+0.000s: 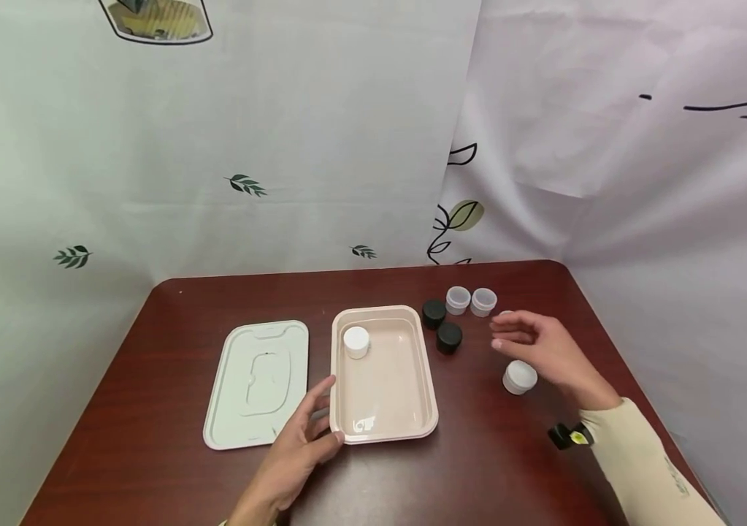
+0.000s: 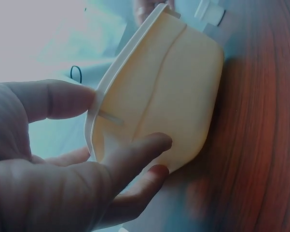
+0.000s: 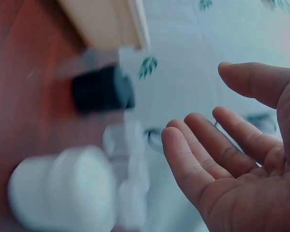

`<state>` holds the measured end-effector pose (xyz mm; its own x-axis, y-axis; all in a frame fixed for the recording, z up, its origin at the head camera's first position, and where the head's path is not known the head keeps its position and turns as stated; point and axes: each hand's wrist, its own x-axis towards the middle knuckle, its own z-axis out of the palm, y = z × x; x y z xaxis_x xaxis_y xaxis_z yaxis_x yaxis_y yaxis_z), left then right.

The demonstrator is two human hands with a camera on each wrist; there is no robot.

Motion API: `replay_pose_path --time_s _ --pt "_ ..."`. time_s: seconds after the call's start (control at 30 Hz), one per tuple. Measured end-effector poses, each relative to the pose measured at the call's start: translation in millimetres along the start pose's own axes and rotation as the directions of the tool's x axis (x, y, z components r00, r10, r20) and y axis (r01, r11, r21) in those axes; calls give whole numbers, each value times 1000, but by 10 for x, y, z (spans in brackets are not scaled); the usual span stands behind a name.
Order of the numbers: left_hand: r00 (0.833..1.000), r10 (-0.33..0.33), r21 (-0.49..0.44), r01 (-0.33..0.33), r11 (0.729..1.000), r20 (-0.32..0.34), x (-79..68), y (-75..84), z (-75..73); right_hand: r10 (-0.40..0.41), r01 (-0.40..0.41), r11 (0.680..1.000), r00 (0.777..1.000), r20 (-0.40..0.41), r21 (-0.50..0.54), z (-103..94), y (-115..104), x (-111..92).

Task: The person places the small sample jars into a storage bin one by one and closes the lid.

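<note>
My left hand (image 1: 294, 449) holds the near-left corner of a shallow beige tray (image 1: 382, 431). In the left wrist view the thumb lies at the tray's rim and other fingertips rest against its outer wall. A small white lidded jar (image 1: 356, 342) stands inside the tray, toward its far left. My right hand (image 1: 547, 354) hovers over the right side of the table with loosely bent fingers and nothing in them. Just below it stands a white lidded jar (image 1: 520, 377), large and blurred in the right wrist view. Part of another pale piece shows behind its fingers.
A flat whitish lid (image 1: 268, 420) lies left of the tray. Right of the tray stand two black jars (image 1: 448, 338) and two translucent cups (image 1: 483, 302). The dark red table (image 1: 150, 409) meets patterned white cloth (image 1: 320, 146) at its back and sides.
</note>
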<state>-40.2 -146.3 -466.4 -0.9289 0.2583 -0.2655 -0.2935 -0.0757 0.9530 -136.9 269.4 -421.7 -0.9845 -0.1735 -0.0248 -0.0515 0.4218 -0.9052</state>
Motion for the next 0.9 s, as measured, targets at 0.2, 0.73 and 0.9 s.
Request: replay_pose_path --time_s 0.2,0.73,0.9 --pt "1000 -16 5 16 1000 -14 -7 15 17 34 -36 999 997 -63 -33 -104 364 -241" --pt "999 19 -24 -20 1000 -36 -40 10 26 121 -120 993 990 -73 14 30 768 -500" --pt "998 31 -28 -33 999 -52 -60 -3 31 116 -115 993 989 -89 20 83 749 -502"
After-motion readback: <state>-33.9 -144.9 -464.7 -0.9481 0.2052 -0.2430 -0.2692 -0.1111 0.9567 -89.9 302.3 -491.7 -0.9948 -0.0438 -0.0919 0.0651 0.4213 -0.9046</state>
